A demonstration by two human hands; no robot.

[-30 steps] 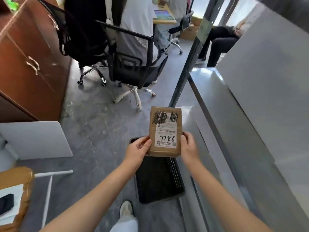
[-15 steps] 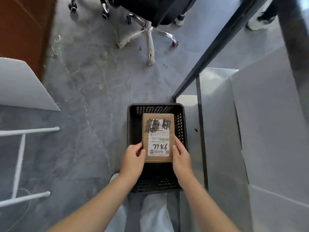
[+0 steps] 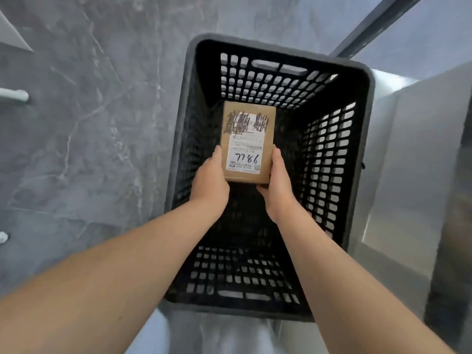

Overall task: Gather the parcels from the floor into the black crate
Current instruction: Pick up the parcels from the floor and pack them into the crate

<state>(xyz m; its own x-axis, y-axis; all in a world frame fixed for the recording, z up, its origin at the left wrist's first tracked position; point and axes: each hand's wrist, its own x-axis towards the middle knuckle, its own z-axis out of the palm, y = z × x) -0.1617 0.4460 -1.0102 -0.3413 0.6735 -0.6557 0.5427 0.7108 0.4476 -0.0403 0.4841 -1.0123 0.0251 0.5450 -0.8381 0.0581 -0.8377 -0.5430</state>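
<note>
Both hands: left hand [image 3: 209, 180], right hand [image 3: 279, 185] clamp parcel [image 3: 249, 139] sides
Axis: long, pointing beyond fingertips
Crate [image 3: 329, 159]: floor below fingers

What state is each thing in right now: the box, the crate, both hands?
cardboard parcel: label up, held low inside the crate.
black crate: upright on the floor, open-topped, no other parcel visible.
left hand: grips the parcel's left edge.
right hand: grips the parcel's right edge.
</note>
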